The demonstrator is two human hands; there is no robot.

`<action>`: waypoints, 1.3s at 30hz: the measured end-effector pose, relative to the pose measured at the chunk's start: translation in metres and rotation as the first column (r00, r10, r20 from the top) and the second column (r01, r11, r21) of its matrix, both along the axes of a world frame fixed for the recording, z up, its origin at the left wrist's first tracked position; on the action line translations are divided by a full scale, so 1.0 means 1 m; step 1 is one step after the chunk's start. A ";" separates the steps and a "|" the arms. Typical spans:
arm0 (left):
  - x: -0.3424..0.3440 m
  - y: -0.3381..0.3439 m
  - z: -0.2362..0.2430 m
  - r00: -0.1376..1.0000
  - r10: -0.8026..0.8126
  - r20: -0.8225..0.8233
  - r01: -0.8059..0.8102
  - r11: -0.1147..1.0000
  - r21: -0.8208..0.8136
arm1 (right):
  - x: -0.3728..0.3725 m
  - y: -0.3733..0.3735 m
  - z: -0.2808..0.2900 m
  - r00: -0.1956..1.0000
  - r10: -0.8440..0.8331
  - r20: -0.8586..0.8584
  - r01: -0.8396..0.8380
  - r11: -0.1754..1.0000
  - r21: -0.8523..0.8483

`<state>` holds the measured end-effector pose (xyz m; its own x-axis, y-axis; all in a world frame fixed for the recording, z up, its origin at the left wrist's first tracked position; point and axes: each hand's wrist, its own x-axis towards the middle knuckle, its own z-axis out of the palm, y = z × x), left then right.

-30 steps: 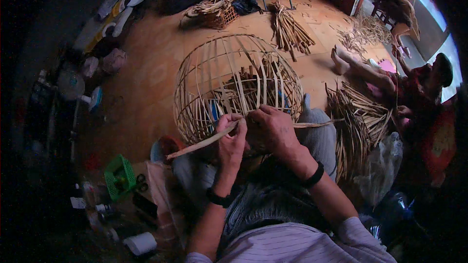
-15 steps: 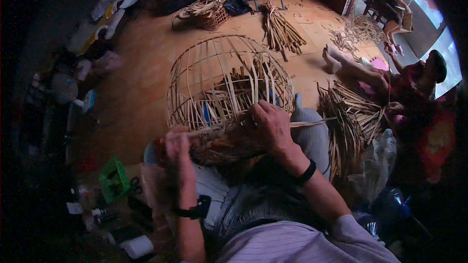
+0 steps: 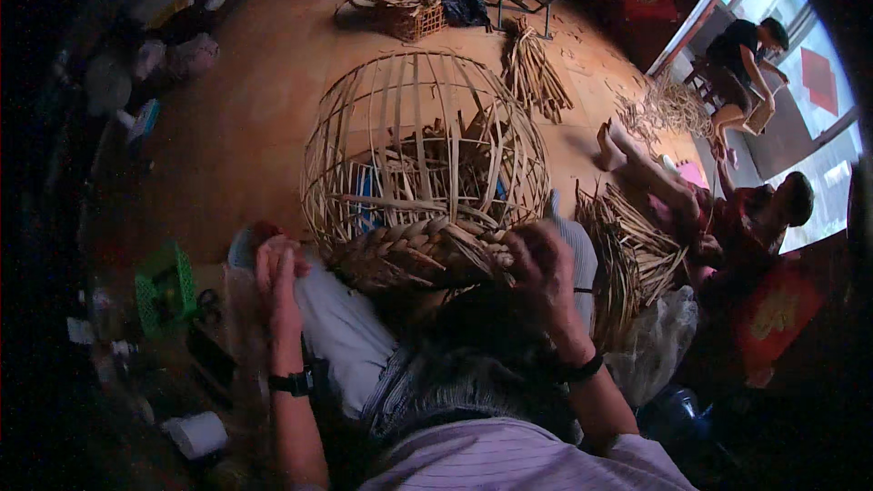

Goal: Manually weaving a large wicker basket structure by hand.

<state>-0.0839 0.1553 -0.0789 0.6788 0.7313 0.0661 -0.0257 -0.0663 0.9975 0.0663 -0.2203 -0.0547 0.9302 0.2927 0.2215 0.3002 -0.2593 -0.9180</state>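
With right hand [image 3: 543,264] by the basket's braided edge [image 3: 405,250], left hand [image 3: 279,265] clear, I cannot tell either grip.

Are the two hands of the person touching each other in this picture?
No, the left hand and the right hand are well apart, with the braided band visible between them.
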 end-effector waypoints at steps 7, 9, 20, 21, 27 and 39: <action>0.000 0.006 -0.004 0.996 -0.084 -0.010 0.084 0.996 0.016 | 0.053 0.038 0.012 0.855 0.250 0.454 -0.012 0.885 -0.464; -0.002 0.004 -0.004 0.998 -0.062 -0.024 0.062 0.998 0.025 | 0.054 0.046 0.012 0.867 0.272 0.417 -0.034 0.868 -0.495; -0.002 0.010 -0.016 0.992 -0.125 -0.006 0.125 0.992 0.013 | 0.044 0.024 0.000 0.998 -0.019 0.063 0.037 0.951 -0.307; -0.004 0.013 -0.019 0.993 -0.121 -0.003 0.121 0.992 0.016 | 0.043 0.023 0.002 0.998 -0.037 0.060 0.052 0.961 -0.271; -0.002 0.003 -0.004 0.993 -0.110 -0.039 0.110 0.994 0.002 | 0.022 -0.005 -0.011 0.939 -0.096 -0.331 0.149 0.979 0.139; -0.003 0.006 -0.008 0.988 -0.157 0.008 0.157 0.987 0.027 | 0.040 0.025 0.028 0.926 0.119 0.357 0.087 0.855 -0.511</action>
